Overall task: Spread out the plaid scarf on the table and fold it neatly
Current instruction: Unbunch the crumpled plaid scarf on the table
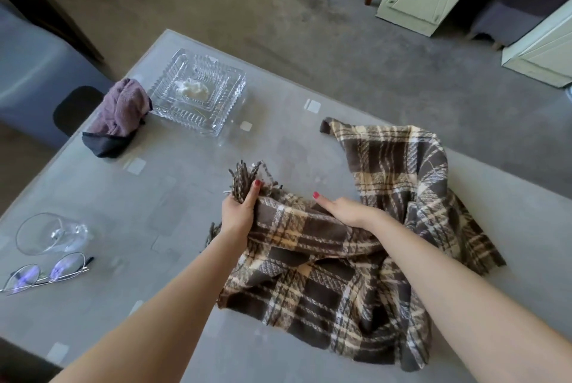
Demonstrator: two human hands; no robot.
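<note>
crumpled tissue (192,90) in glass dish (216,116), scarf (325,259) gripped

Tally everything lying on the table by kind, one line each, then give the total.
Fabric items: 2, the plaid scarf and the purple cloth
Glassware: 2, the glass dish and the tipped drinking glass
Eyeglasses: 1
Total: 5

Two bare forearms, no sleeves in view. Left hand (238,212) and right hand (346,211) without rings, watch or bracelets showing. Red polish on the visible nails, short rounded shape. No gloves.
</note>
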